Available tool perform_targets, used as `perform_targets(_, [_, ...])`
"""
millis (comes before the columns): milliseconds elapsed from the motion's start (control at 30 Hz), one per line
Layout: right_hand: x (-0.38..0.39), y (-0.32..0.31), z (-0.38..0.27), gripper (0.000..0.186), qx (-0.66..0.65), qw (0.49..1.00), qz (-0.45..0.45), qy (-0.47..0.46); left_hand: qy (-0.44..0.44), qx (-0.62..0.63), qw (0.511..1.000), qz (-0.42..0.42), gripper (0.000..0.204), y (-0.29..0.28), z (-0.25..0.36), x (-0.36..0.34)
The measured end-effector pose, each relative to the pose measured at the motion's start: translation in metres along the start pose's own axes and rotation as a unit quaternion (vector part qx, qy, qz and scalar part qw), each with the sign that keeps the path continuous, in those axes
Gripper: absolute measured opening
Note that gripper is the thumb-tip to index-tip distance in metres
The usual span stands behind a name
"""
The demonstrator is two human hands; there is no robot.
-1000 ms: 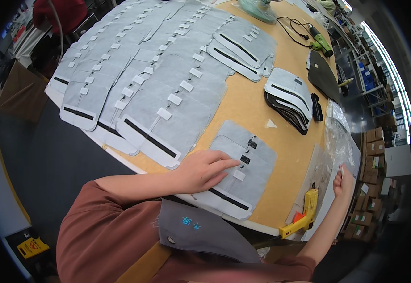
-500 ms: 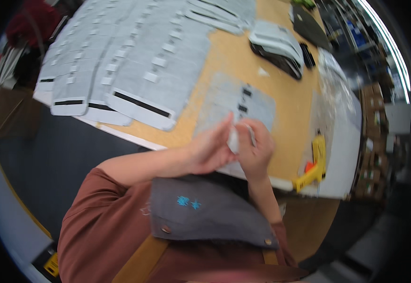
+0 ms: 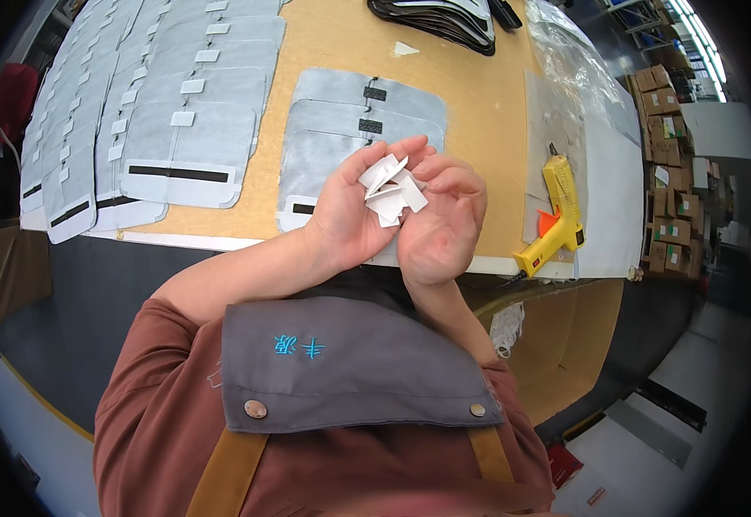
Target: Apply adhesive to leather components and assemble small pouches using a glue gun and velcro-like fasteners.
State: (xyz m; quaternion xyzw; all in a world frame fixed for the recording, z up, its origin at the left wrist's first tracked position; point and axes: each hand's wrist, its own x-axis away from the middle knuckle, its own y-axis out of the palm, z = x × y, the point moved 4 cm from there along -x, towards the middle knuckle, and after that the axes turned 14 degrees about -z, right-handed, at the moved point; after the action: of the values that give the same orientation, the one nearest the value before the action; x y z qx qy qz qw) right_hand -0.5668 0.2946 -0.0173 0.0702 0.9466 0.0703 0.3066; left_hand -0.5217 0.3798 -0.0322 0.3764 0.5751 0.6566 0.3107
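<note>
Over the table's front edge my two hands are cupped side by side, palms up. In my left hand (image 3: pixel 345 207) lies a small heap of white cut pieces (image 3: pixel 393 191), flat and stiff-looking, some folded or tilted. My right hand (image 3: pixel 446 220) is beside it with a bare palm and loosely curled fingers apart, its fingertips close to the heap's right side. Just beyond the hands lies a stack of light grey fabric panels (image 3: pixel 324 112) with black patches down the middle; my hands hide part of it.
Rows of overlapping grey panels (image 3: pixel 156 146) with white tabs and black strips cover the left of the table. A yellow glue gun (image 3: pixel 563 207) lies at the right edge. Clear plastic film (image 3: pixel 565 52) and a stack of dark-edged pieces (image 3: pixel 444 26) are farther back. Below stands an open cardboard box (image 3: pixel 565 345).
My hands have opened from closed around the white pieces to a cupped pose showing the heap. The view has shifted, bringing the table's front and the grey panels more squarely into sight.
</note>
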Motion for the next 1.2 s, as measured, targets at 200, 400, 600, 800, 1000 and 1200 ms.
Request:
perform_targets(200, [-0.003, 0.004, -0.014, 0.030, 0.001, 0.999, 0.003, -0.036, -0.058, 0.042, 0.992, -0.104, 0.043, -0.021, -0.014, -0.007])
perform_targets(400, [-0.010, 0.017, -0.031, 0.026, 0.425, 0.898, -0.097, -0.057, -0.036, -0.037, 0.989, -0.136, 0.037, -0.028, -0.020, -0.012])
perform_targets(600, [0.002, -0.009, -0.055, 0.028, 0.529, 0.840, -0.085, -0.086, -0.024, 0.000, 0.993, 0.112, 0.032, -0.003, 0.004, 0.002])
perform_targets(800, [0.045, -0.126, -0.088, 0.034, 0.714, 0.675, 0.143, 0.119, -0.038, 0.123, 0.992, -0.010, 0.026, -0.019, 0.059, 0.052])
perform_targets(1000, [0.086, -0.196, -0.090, 0.056, 0.673, 0.572, 0.239, 0.403, -0.041, -0.055, 0.998, 0.008, 0.021, -0.023, 0.081, 0.075])
perform_targets(1200, [0.089, -0.219, -0.090, 0.053, 0.508, 0.644, 0.270, 0.504, -0.027, -0.404, 0.910, 0.088, 0.048, -0.011, 0.094, 0.080])
